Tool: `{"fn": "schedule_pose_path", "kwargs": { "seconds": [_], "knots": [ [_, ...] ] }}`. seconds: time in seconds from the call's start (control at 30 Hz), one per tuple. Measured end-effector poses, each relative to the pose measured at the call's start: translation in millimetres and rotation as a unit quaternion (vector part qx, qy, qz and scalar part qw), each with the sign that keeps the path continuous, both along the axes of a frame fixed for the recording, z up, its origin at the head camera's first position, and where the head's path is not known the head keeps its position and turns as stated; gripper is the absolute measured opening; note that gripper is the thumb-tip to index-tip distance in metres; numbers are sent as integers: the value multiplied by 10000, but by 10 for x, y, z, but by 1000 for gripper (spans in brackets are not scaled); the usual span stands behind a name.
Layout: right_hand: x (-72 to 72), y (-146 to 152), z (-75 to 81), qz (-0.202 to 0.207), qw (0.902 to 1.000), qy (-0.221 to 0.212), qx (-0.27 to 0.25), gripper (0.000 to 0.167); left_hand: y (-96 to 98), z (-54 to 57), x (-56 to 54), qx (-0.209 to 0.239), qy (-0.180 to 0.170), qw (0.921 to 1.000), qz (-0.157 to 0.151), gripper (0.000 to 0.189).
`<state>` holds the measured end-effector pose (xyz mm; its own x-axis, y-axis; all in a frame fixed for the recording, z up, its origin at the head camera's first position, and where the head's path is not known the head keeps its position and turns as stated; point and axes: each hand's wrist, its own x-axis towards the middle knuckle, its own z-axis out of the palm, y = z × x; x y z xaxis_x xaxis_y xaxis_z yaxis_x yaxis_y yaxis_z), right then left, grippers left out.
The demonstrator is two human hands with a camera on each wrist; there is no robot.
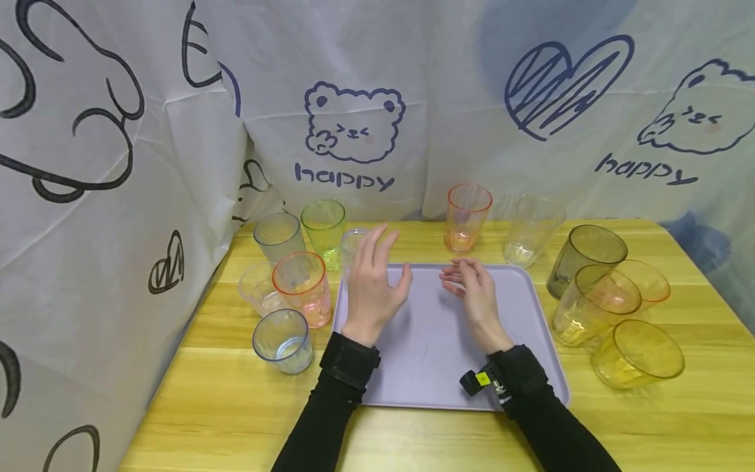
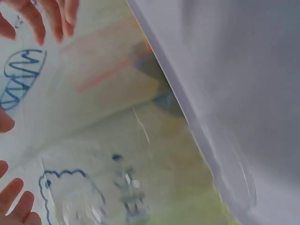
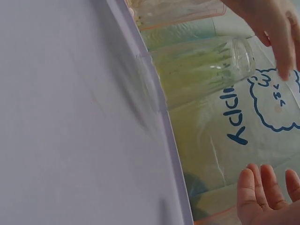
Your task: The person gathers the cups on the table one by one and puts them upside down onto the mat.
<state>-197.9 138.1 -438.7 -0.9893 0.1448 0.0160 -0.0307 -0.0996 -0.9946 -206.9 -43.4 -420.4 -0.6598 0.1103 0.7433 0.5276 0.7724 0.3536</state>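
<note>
My left hand point(image 1: 377, 282) hovers over the left part of a lilac tray point(image 1: 436, 387), its fingers raised and spread, holding nothing. Behind those fingers a clear glass point(image 1: 352, 244) is partly hidden. The right wrist view shows that glass point(image 3: 201, 70) upside down, its mouth at the tray's edge and its base close to the left hand point(image 3: 276, 28). Over the tray's right half, my right hand point(image 1: 478, 295) has loosely bent fingers and an empty palm facing left. Both hands also appear at the left of the left wrist view.
Left of the tray stand a blue-rimmed glass point(image 1: 283, 341), a red-rimmed glass point(image 1: 307, 288), a green glass point(image 1: 324, 229) and others. Behind it are an orange-rimmed glass point(image 1: 466, 216) and a clear one point(image 1: 531, 229). A yellow glass point(image 1: 637, 354) and dark glasses stand right.
</note>
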Motion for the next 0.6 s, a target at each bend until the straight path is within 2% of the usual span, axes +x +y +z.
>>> {"fn": "schedule_pose_path", "kwargs": {
  "seconds": [0.13,0.27,0.33,0.43,0.6],
  "knots": [
    [-51,62,3,-307,9987,389,125,29,115,10,13,580,-207,9971,-453,53],
    [-131,126,13,-597,9925,891,594,29,201,50,-31,1346,-692,9851,-814,56],
    [-177,159,16,-708,9880,1049,887,32,244,70,-67,1723,-1073,9744,-967,60],
    [-260,199,14,-726,9841,1154,1139,40,309,94,-139,2209,-1692,9532,-1187,68],
    [-431,220,42,-788,9818,1195,1251,56,417,93,-292,2541,-2556,9242,-1260,74]
  ]
}}
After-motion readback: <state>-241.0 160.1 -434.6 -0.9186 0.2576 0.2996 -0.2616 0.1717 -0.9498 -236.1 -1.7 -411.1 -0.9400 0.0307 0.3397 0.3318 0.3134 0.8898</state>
